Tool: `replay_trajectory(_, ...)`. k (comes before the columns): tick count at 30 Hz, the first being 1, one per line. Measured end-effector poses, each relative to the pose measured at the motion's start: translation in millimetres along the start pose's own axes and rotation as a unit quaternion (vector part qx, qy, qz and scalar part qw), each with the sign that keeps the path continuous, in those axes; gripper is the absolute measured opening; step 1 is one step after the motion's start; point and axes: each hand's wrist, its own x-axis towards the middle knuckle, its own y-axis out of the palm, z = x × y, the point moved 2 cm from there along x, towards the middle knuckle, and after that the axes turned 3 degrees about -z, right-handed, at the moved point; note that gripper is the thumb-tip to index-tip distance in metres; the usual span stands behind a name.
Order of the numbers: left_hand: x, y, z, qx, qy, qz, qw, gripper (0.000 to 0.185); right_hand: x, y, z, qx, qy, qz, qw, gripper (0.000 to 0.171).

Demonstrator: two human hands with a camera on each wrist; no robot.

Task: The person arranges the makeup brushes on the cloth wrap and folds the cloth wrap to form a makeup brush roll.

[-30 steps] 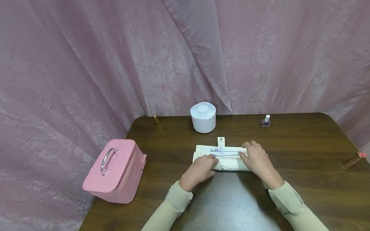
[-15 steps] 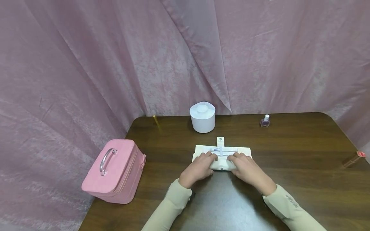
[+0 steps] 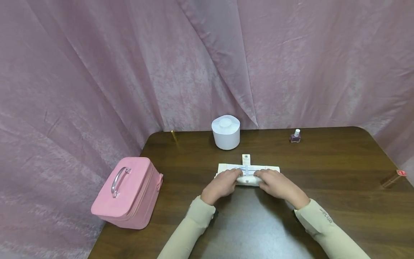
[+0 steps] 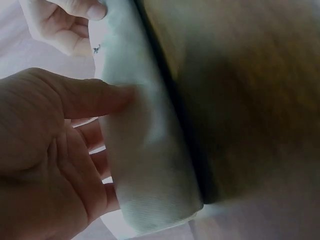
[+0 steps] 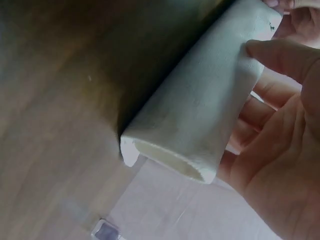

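Both hands are working a cream fabric roll [image 3: 248,175] that is lying on the dark wooden table [image 3: 323,172], just in front of the white round container [image 3: 226,132]. The left hand [image 3: 222,184] is curling round the roll's left part, thumb pressing its near face and fingers wrapping over the top, as the left wrist view is showing [image 4: 145,150]. The right hand [image 3: 277,184] is gripping the right part the same way, thumb on the rolled cloth [image 5: 200,120] and fingers behind it. Between the hands a snap stud is showing on the roll, and beyond them the unrolled part is lying flat with pale brush handles [image 3: 248,169] under a strap and a snap tab [image 3: 246,157] pointing toward the container. A nail polish bottle [image 3: 295,136] is standing well to the container's right; a pink case [image 3: 127,191] is sitting off to its left, at the table's edge.
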Motion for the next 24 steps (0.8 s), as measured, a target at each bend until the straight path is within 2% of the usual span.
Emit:
replay_trajectory(4,6.9,-1.4,4.1,-0.014,-0.016,0.015,0.9997,0.025,6,-3,-10,0.044,0.016,0.032,0.998,0.020)
replay_trajectory(8,13.5,-1.2,7.3,-0.017,-0.035,0.030,0.9988,0.031,13,-5,-20,0.088,0.050,0.068,0.993,0.020)
replay_trajectory(11,18.5,-0.9,10.1,-0.023,-0.040,0.036,0.9983,0.032,17,-6,-24,0.109,0.059,0.081,0.989,0.018)
replay_trajectory(15,24.3,-2.0,14.8,-0.032,-0.044,0.044,0.9976,0.030,24,-6,-30,0.123,0.060,0.087,0.987,0.020)
replay_trajectory(24,34.7,2.8,23.6,-0.054,-0.083,0.047,0.9940,0.031,32,0,-47,0.129,0.082,0.077,0.985,0.023)
